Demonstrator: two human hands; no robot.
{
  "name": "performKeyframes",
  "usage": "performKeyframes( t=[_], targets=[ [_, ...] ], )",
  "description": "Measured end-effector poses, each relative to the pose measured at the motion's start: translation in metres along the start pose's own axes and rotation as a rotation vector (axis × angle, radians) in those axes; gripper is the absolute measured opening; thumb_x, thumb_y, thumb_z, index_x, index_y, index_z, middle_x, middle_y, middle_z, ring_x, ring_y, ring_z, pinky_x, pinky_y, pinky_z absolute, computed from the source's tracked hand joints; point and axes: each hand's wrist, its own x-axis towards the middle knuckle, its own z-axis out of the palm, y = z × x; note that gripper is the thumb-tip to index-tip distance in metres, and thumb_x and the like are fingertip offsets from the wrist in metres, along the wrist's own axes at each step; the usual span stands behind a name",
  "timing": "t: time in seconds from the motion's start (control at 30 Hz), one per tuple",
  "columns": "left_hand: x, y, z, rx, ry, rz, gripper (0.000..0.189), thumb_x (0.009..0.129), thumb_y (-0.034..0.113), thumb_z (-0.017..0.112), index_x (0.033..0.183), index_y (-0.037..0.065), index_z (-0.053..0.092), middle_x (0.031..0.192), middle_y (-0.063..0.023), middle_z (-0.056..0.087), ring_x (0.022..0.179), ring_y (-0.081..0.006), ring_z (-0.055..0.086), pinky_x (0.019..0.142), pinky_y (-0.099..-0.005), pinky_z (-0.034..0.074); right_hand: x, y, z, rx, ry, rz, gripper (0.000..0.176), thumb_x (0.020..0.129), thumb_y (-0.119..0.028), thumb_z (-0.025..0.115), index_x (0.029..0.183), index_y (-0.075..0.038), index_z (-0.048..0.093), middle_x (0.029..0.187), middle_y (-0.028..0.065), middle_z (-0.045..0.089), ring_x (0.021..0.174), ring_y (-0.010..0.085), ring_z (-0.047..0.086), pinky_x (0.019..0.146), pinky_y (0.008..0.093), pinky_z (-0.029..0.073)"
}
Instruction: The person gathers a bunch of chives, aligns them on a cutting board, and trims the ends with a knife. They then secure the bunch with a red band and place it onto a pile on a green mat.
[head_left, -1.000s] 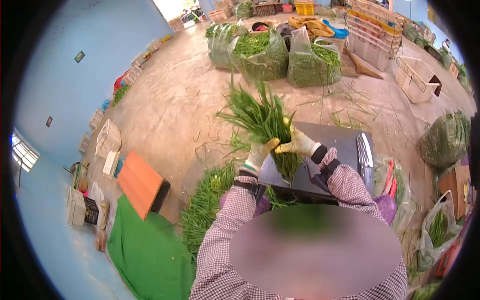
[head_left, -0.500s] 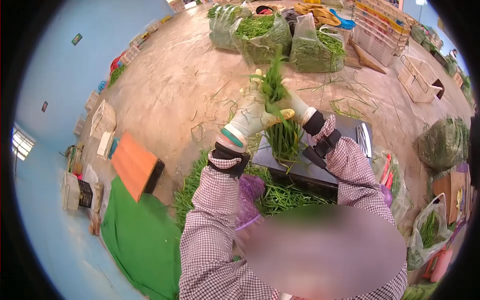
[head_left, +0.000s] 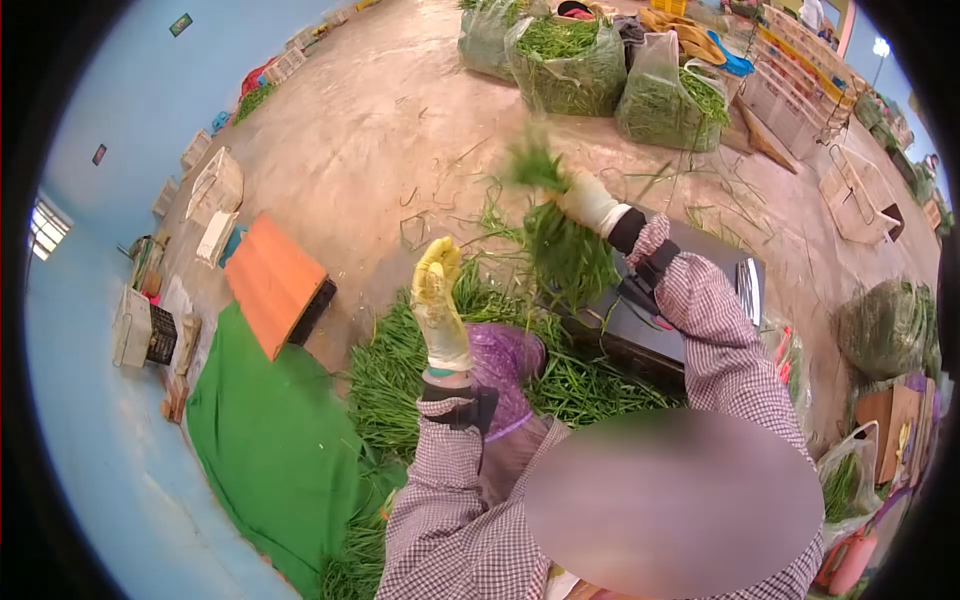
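Green and leafy, one bunch (head_left: 571,255) fills our closed right hand (head_left: 588,200), our empty left hand (head_left: 438,300) open, three bags (head_left: 568,88) ahead.

The left hand (head_left: 440,305) stands upright, fingers raised; the right hand (head_left: 589,201) holds a closed grip.

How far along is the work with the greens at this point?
Apparently done: the bags of greens ahead look well filled, though who filled them cannot be told. In hand: the right hand grips one bunch by the dark board, while the left hand is open and holds nothing. Probably left: the loose greens heaped on the floor, so the work looks well short of finished.
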Motion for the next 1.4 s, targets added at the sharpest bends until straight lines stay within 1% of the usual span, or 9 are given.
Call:
performKeyframes(
  t=[0.13,0.27,0.4,0.63,0.7,0.87,0.93,1.17,1.4],
  targets=[
    [-0.01,0.006,-0.012,0.053,0.037,-0.012,0.05,0.102,0.041,0.055,0.134,0.002,0.058,0.132,-0.0126,0.063,0.123,-0.0278,0.06,0.107,-0.0416,0.043,0.021,-0.027,-0.01,0.532,0.107,0.031,0.037,0.089,0.0,0.064,0.125,-0.002,0.057,0.111,0.013,0.07,0.105,0.0214,0.064,0.09,0.036,0.051],
    [-0.011,0.005,-0.018,0.022,0.035,-0.005,0.047,0.103,0.038,0.056,0.133,0.002,0.059,0.132,-0.0131,0.063,0.123,-0.0267,0.06,0.107,-0.0408,0.043,0.017,0.007,0.011,-0.339,-0.025,-0.193,0.026,0.097,-0.013,0.063,0.121,-0.002,0.063,0.102,0.0094,0.068,0.097,0.0141,0.062,0.087,0.027,0.049],
    [-0.006,0.007,-0.014,0.103,-0.018,-0.047,0.049,0.101,0.034,0.059,0.137,0.0,0.056,0.136,-0.0138,0.06,0.128,-0.028,0.056,0.11,-0.0414,0.041,0.007,-0.047,0.0,0.595,0.155,0.056,0.029,0.099,-0.014,0.061,0.126,-0.003,0.063,0.112,0.0096,0.069,0.1,0.0202,0.064,0.09,0.0306,0.05],
    [0.039,-0.011,0.041,0.307,-0.288,0.213,0.066,0.093,0.025,0.072,0.147,0.002,0.043,0.147,-0.018,0.049,0.134,-0.0279,0.049,0.11,-0.0379,0.043,0.019,-0.081,0.008,0.396,-0.302,0.1,0.049,0.087,-0.006,0.073,0.134,-0.002,0.058,0.125,0.0141,0.065,0.118,0.0203,0.059,0.097,0.0359,0.049],
    [0.061,-0.032,0.037,0.078,-0.506,0.029,0.062,0.092,0.022,0.073,0.145,0.003,0.047,0.142,-0.018,0.054,0.129,-0.027,0.053,0.107,-0.037,0.045,0.018,-0.123,0.009,0.175,-0.113,-0.459,0.041,0.086,-0.023,0.076,0.118,0.0,0.065,0.126,0.0183,0.061,0.111,0.0311,0.06,0.098,0.0395,0.048],
    [0.052,-0.052,0.05,0.843,-0.176,0.68,0.032,0.093,0.009,0.07,0.124,0.004,0.064,0.113,-0.0099,0.07,0.098,-0.0215,0.068,0.089,-0.0329,0.056,0.001,-0.167,-0.023,-0.192,-0.394,-0.475,0.058,0.082,-0.024,0.078,0.131,-0.004,0.057,0.134,0.017,0.058,0.125,0.0333,0.055,0.104,0.043,0.046],
    [0.036,-0.035,0.046,0.355,-0.147,0.242,0.031,0.094,0.011,0.069,0.123,0.003,0.064,0.115,-0.009,0.069,0.099,-0.0213,0.068,0.095,-0.0341,0.054,-0.007,-0.147,-0.045,0.104,-0.238,-0.51,0.06,0.084,-0.021,0.075,0.139,-0.008,0.054,0.136,0.0145,0.058,0.126,0.031,0.056,0.107,0.0447,0.045],
    [-0.009,0.009,-0.021,0.029,0.185,-0.032,0.022,0.106,0.02,0.051,0.1,0.004,0.064,0.098,-0.0027,0.061,0.095,-0.0128,0.055,0.093,-0.031,0.046,-0.12,0.154,-0.025,-0.247,0.542,0.229,0.032,0.099,-0.023,0.06,0.125,-0.005,0.064,0.125,0.0204,0.065,0.116,0.0358,0.062,0.097,0.0428,0.051],
    [-0.038,0.014,-0.045,-0.085,0.237,0.083,0.017,0.104,0.02,0.053,0.111,0.006,0.051,0.087,0.0022,0.048,0.085,-0.0119,0.048,0.091,-0.0323,0.042,-0.187,0.149,0.11,-0.855,0.014,0.557,0.078,0.093,-0.048,0.06,0.15,0.0,0.037,0.152,0.0269,0.04,0.144,0.037,0.037,0.12,0.0531,0.024]
  ],
)
